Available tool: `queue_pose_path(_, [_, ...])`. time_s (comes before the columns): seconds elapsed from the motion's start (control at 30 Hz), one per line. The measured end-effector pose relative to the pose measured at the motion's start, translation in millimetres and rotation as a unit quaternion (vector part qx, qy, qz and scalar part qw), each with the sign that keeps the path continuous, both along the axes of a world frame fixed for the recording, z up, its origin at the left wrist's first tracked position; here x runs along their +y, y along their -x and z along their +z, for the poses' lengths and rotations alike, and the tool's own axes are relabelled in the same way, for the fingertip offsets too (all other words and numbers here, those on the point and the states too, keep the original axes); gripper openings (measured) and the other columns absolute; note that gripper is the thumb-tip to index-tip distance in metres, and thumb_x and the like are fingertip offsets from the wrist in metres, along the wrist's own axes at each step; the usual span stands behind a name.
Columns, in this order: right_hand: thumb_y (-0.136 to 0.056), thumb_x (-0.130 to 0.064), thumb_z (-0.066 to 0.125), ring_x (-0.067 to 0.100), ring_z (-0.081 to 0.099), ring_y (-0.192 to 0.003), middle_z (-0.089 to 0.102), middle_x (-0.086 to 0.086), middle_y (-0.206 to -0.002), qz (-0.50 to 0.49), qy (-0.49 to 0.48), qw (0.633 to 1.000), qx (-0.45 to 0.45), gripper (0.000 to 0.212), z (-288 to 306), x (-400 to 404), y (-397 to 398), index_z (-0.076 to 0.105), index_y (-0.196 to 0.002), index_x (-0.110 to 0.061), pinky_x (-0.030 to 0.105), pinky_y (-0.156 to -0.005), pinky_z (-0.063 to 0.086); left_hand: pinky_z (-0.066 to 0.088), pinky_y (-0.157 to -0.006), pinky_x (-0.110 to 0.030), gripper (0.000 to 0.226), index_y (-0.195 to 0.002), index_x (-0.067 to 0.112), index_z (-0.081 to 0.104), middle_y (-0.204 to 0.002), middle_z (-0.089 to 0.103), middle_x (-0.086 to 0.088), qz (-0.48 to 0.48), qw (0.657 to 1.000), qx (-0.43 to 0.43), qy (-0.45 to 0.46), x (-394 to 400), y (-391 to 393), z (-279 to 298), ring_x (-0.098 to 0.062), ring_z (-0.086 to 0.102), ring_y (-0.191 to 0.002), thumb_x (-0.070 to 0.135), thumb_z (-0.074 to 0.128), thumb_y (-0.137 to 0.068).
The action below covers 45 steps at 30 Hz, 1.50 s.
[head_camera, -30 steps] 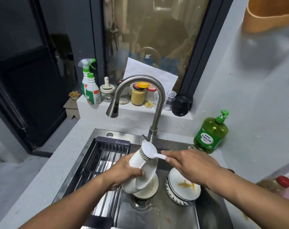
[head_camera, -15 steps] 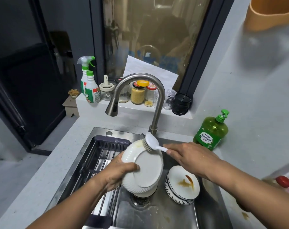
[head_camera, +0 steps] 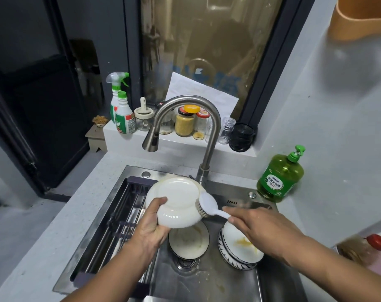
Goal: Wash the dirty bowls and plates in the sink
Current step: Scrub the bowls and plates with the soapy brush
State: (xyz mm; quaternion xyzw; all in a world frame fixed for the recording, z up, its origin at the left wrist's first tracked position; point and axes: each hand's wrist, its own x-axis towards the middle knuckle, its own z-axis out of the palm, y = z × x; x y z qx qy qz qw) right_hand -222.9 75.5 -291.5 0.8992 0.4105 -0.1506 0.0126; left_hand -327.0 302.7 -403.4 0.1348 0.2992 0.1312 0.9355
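My left hand (head_camera: 151, 225) grips a white bowl (head_camera: 176, 201) above the steel sink (head_camera: 211, 282), its underside turned toward me. My right hand (head_camera: 257, 227) holds the handle of a white dish brush (head_camera: 208, 205), whose bristles press against the bowl's right rim. Below, a dirty white bowl (head_camera: 188, 241) sits over the drain. To its right stands a stack of blue-patterned plates (head_camera: 237, 251) smeared with yellow sauce, partly hidden by my right hand.
A dark drying rack (head_camera: 119, 223) fills the sink's left half. The curved faucet (head_camera: 185, 123) rises behind the bowl. Green dish soap (head_camera: 280, 177) stands on the counter at right. Spray bottles (head_camera: 119, 107) and jars (head_camera: 185, 123) line the window ledge.
My left hand has turned and lifted the bowl so its base faces up. The brush has moved from the top edge down to the right rim.
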Motion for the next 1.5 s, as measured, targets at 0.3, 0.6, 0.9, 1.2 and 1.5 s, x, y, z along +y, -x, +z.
queue_pose_path(0.3, [-0.102, -0.062, 0.021, 0.023, 0.066, -0.098, 0.068, -0.007, -0.112, -0.009, 0.012, 0.998, -0.064, 0.044, -15.2, -6.9, 1.5, 0.023, -0.146, -0.06, 0.038, -0.077, 0.052, 0.058, -0.049, -0.056, 0.019, -0.114, 0.005, 0.058, -0.084, 0.076, -0.022, 0.027, 0.999, -0.009, 0.018, -8.7, -1.1, 4.8, -0.038, 0.074, -0.067, 0.008, 0.054, -0.096])
queue_pose_path(0.6, [-0.097, -0.051, 0.057, 0.012, 0.04, -0.039, 0.074, 0.009, -0.08, -0.292, -0.301, 0.86, 0.292, 0.02, -17.2, 17.3, -11.1, 0.063, -0.11, -0.037, 0.021, -0.041, 0.034, 0.047, -0.091, -0.071, 0.088, -0.14, 0.005, 0.051, -0.131, 0.065, -0.023, -0.058, 0.996, -0.072, 0.013, -16.7, 6.5, -4.9, -0.041, 0.057, -0.125, 0.003, 0.088, -0.059])
queue_pose_path(0.9, [-0.082, -0.018, 0.081, 0.007, 0.041, -0.044, 0.063, -0.002, -0.063, -0.279, -0.317, 0.821, 0.384, 0.048, -28.6, 38.0, -11.3, 0.058, -0.124, -0.023, 0.021, -0.038, 0.036, 0.046, -0.1, -0.068, 0.097, -0.14, -0.002, 0.051, -0.141, 0.055, -0.029, -0.164, 0.972, -0.168, -0.005, -13.1, 23.1, 1.6, -0.045, 0.057, -0.126, 0.005, 0.096, -0.055])
queue_pose_path(1.2, [-0.067, -0.024, 0.084, 0.011, 0.07, -0.091, 0.073, -0.012, -0.098, -0.038, -0.137, 0.972, 0.19, 0.061, 2.8, 50.5, -32.2, 0.061, -0.119, -0.046, 0.038, -0.081, 0.06, 0.061, -0.082, -0.042, 0.052, -0.122, 0.003, 0.06, -0.117, 0.071, -0.017, -0.414, 0.779, -0.002, -0.471, 32.4, -4.1, 75.7, -0.036, 0.071, -0.105, -0.011, 0.078, -0.075])
queue_pose_path(1.5, [-0.068, -0.031, 0.076, 0.009, 0.067, -0.087, 0.07, -0.011, -0.095, 0.019, -0.074, 0.989, 0.128, 0.04, -2.3, 59.9, -30.9, 0.063, -0.105, -0.035, 0.035, -0.078, 0.058, 0.058, -0.091, -0.032, 0.055, -0.122, 0.007, 0.059, -0.117, 0.071, -0.011, -0.405, 0.697, -0.011, -0.592, 10.3, -11.5, 49.9, -0.022, 0.069, -0.108, -0.005, 0.082, -0.073])
